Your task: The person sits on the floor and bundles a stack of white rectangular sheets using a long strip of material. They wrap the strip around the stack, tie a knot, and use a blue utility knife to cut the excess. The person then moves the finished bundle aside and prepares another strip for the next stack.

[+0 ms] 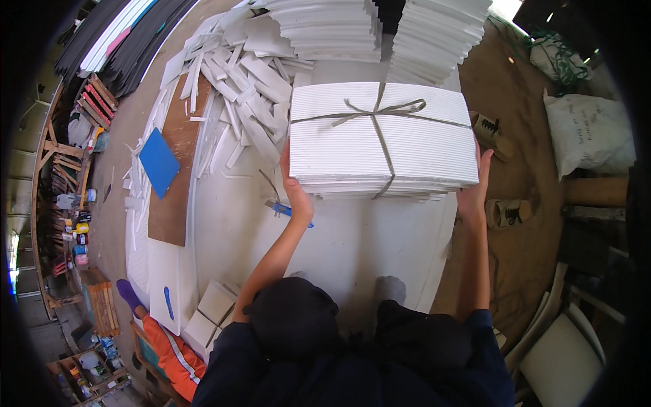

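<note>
A thick bundle of white corrugated sheets (pixel 339 152) is held up in front of me, level. A thin grey-green strap (pixel 375 110) crosses it both ways and ends in a bow on top. My left hand (pixel 296 197) grips the bundle's near left corner, and my right hand (pixel 476 190) grips its right side; the fingers underneath are partly hidden. Just below my left hand, a blue-handled cutter knife (pixel 281 208) lies on the white floor sheet (pixel 339 251), partly covered by my wrist.
White offcuts (pixel 247 91) are heaped beyond the bundle, beside tall stacks of white sheets (pixel 325 27). A brown board (pixel 178 210) carries a blue square piece (pixel 159 163). Another blue cutter (pixel 168 303) lies near a person's orange-clad leg (pixel 169 356). Boots (pixel 508 213) stand right.
</note>
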`<state>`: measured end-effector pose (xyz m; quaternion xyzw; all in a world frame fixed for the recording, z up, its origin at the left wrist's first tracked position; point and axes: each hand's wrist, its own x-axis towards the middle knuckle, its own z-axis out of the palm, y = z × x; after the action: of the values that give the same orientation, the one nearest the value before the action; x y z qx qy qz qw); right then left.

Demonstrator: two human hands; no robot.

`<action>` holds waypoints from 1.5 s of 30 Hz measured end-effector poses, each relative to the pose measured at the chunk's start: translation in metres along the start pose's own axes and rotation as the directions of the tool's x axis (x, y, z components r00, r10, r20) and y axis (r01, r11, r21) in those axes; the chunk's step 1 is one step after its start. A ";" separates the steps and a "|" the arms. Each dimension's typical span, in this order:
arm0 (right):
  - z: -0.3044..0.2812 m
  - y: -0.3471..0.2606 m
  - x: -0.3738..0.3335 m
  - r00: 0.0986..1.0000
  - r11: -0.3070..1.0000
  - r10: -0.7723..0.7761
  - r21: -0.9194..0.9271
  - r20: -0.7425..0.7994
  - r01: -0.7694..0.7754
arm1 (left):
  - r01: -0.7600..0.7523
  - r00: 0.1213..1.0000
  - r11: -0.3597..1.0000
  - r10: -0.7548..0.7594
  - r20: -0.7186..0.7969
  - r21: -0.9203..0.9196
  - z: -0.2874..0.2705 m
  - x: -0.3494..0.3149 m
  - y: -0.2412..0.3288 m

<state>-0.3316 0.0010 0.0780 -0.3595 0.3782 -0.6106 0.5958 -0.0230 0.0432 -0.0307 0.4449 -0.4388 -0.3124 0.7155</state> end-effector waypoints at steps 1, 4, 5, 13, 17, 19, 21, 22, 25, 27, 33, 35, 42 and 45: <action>-0.005 0.002 -0.001 1.000 0.999 0.002 -0.047 -0.004 -0.002 | -0.025 1.000 0.995 0.023 0.016 0.098 0.020 0.008 0.018; -0.005 0.004 -0.006 1.000 1.000 -0.016 -0.009 -0.011 0.016 | -0.050 0.998 0.972 0.058 -0.031 0.232 0.030 0.009 0.026; -0.004 0.005 -0.007 1.000 1.000 -0.029 -0.003 -0.001 0.029 | -0.047 0.996 0.969 0.064 -0.061 0.243 0.029 0.009 0.024; 0.006 -0.017 -0.010 0.976 0.874 -0.218 -0.449 -0.017 0.187 | -0.100 0.979 0.957 0.143 -0.143 0.271 0.024 0.014 0.049; 0.030 -0.061 0.006 0.926 0.721 -0.281 -0.581 0.254 0.378 | -0.156 0.965 0.916 0.220 -0.139 0.370 0.022 0.055 0.101; 0.051 -0.059 0.015 0.863 0.423 -0.265 -0.752 0.430 0.505 | -0.388 0.913 0.725 0.221 0.342 0.569 0.040 0.082 0.128; 0.085 -0.056 0.020 0.841 0.378 -0.151 -0.755 0.520 0.535 | -0.519 0.808 0.605 0.116 0.578 0.604 0.062 0.092 0.140; 0.095 -0.047 0.028 0.848 0.464 -0.072 -0.735 0.525 0.495 | -0.506 0.806 0.592 0.067 0.588 0.627 0.073 0.092 0.140; 0.116 -0.039 0.039 0.791 0.381 -0.020 -0.727 0.611 0.571 | -0.545 0.784 0.472 -0.007 0.620 0.694 0.090 0.096 0.133; 0.117 -0.033 0.048 0.720 0.253 -0.076 -0.685 0.690 0.683 | -0.575 0.758 0.438 -0.033 0.651 0.691 0.096 0.101 0.127; 0.135 -0.033 0.052 0.723 0.299 0.067 -0.705 0.688 0.643 | -0.479 0.695 0.651 -0.128 0.707 0.589 0.095 0.121 0.123; 0.140 -0.040 0.053 0.728 0.276 0.066 -0.714 0.683 0.644 | -0.232 0.697 0.778 -0.285 0.658 0.584 0.102 0.128 0.129; 0.152 -0.049 0.051 0.773 0.287 0.274 -0.816 0.572 0.502 | -0.078 0.757 0.871 -0.265 0.597 0.485 0.097 0.117 0.128; 0.145 -0.029 0.047 0.855 0.283 0.161 -0.853 0.494 0.439 | -0.125 0.763 0.837 -0.262 0.591 0.532 0.103 0.118 0.126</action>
<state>-0.2172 -0.0509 0.1692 -0.8150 0.4647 -0.2037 0.2799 -0.0598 -0.0418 0.1478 0.5104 -0.7091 -0.3353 0.3526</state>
